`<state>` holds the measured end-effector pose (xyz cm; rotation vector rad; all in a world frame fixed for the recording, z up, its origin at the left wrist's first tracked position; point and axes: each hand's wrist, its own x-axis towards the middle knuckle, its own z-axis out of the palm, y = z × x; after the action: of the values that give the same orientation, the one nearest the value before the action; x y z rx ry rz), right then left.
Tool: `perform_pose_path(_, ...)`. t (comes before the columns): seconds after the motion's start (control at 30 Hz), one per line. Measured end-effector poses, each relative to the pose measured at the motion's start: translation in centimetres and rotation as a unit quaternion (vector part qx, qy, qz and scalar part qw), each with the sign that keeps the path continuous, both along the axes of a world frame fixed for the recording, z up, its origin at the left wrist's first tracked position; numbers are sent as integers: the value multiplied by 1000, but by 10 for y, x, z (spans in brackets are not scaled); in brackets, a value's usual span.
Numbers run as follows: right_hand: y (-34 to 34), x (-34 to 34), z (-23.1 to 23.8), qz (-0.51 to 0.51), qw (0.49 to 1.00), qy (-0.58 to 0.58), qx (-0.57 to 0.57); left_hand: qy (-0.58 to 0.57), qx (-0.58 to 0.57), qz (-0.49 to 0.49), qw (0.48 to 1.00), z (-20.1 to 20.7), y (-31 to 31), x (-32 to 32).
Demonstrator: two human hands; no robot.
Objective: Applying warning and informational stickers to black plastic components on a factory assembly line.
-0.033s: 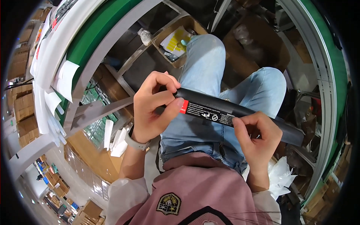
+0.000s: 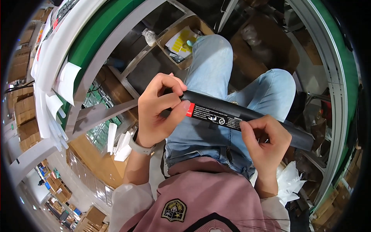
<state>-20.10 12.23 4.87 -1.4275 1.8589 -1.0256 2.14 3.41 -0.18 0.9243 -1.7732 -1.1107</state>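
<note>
A long black bar (image 2: pixel 222 103) lies slanting across my thighs, its right end lower than its left. Along its near side runs a black label strip (image 2: pixel 208 116) with white print, small pictograms and a red end. My left hand (image 2: pixel 160 108) is closed at the red end, thumb on the label and bent fingers by the bar's left end. At the label's other end, the thumb and forefinger of my right hand (image 2: pixel 266 139) pinch it against or beside the bar. Whether the strip is fully stuck down I cannot tell.
Ahead by my knee is an open cardboard box (image 2: pixel 181 29) with papers inside. Green-edged tables on grey frames (image 2: pixel 89 46) curve along both sides. White paper pieces (image 2: pixel 123 146) lie left of my wrist, crumpled clear plastic (image 2: pixel 289 181) right. Cardboard boxes (image 2: pixel 29 127) stand far left.
</note>
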Motion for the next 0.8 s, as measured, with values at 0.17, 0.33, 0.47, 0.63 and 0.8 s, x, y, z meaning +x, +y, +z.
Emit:
perform_pose_path(0.17,-3,-2,1,17,1000,26,-1,-36,-25,-3,999,-1,-1,-1)
perform_pose_path(0.33,-2,-1,0,30,999,27,3,-64,-47,1,997,1,0,-5)
perform_pose_path(0.47,-2,0,-1,22,1000,20,9,-97,-67,-2,993,0,0,-2)
perform_pose_path(0.63,-2,-1,-1,17,1000,15,21,-38,-3,1,999,-9,-5,8)
perform_pose_path(0.8,-3,-1,0,20,999,16,31,54,95,7,994,-20,-2,11)
